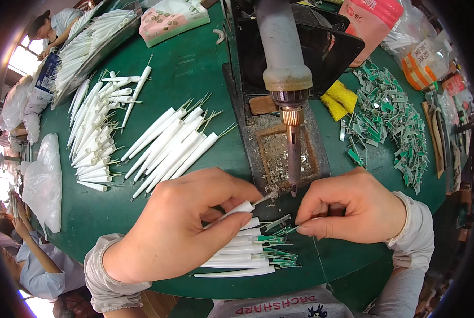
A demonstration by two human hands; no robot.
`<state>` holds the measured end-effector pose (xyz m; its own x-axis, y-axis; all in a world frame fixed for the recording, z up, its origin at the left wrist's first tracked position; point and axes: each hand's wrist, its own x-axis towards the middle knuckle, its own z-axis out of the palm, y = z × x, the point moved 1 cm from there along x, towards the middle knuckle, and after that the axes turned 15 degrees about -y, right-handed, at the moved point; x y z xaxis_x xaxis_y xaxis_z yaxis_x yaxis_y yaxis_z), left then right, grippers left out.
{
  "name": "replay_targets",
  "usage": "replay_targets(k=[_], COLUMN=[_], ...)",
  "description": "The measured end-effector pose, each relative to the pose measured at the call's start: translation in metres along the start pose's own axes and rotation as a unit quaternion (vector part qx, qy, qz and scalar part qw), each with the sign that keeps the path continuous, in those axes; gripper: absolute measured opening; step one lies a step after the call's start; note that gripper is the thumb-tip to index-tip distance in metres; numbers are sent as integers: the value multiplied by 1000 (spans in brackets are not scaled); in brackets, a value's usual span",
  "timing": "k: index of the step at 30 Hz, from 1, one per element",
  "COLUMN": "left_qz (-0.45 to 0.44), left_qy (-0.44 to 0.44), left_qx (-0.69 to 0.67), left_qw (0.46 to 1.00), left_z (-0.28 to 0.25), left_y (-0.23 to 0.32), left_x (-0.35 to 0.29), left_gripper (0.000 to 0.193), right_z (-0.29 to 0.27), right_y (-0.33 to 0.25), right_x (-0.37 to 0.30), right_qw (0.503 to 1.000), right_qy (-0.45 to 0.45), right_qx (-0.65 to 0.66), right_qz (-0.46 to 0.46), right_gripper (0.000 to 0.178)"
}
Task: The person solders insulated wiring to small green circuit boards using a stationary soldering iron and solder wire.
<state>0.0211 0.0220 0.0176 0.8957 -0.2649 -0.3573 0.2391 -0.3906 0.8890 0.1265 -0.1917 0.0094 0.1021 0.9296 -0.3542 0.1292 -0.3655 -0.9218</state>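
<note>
My left hand [186,217] is closed round a white tapered tube [238,211], whose metal leads point right toward the soldering iron tip. My right hand [348,209] pinches thumb and forefinger together; a thin wire [318,254] trails down from the pinch, and its held part is hidden. Between the hands hangs an upright soldering iron [294,153], tip down, touching neither hand. Below my left hand lies a row of white tubes [242,272] with small green circuit boards [283,255] at their right ends. One board end lies right at my right fingertips.
White tubes with leads [168,143] lie in piles on the green table [194,58]. Loose green boards [391,116] heap at the right, by a yellow sponge [339,99]. The iron's dark stand [242,132] holds solder scraps. Other people sit at the far left.
</note>
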Motion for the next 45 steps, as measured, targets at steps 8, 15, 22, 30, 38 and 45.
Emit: replay_targets(k=[8,15,22,30,38,45], left_qz=[14,97,130,139,145,147], left_qy=[-48,-32,27,32,36,37], left_qx=[-29,18,39,42,50,51], left_qw=[998,995,990,989,988,987], left_z=[7,16,26,29,28,29], left_y=[2,-5,-6,-7,-7,-7], left_x=[-2,1,0,0,0,0], left_gripper=[18,8,11,12,12,12], right_z=[5,10,9,12,13,13], right_y=[3,6,3,8,9,10], right_x=[4,6,8,8,9,8], right_qw=[988,953,943,937,937,936], right_qy=[-16,-19,-9,0,-11,-20], right_qx=[150,302,329,349,348,351], right_qz=[30,18,46,17,15,9], right_gripper=[12,17,14,10,9,10])
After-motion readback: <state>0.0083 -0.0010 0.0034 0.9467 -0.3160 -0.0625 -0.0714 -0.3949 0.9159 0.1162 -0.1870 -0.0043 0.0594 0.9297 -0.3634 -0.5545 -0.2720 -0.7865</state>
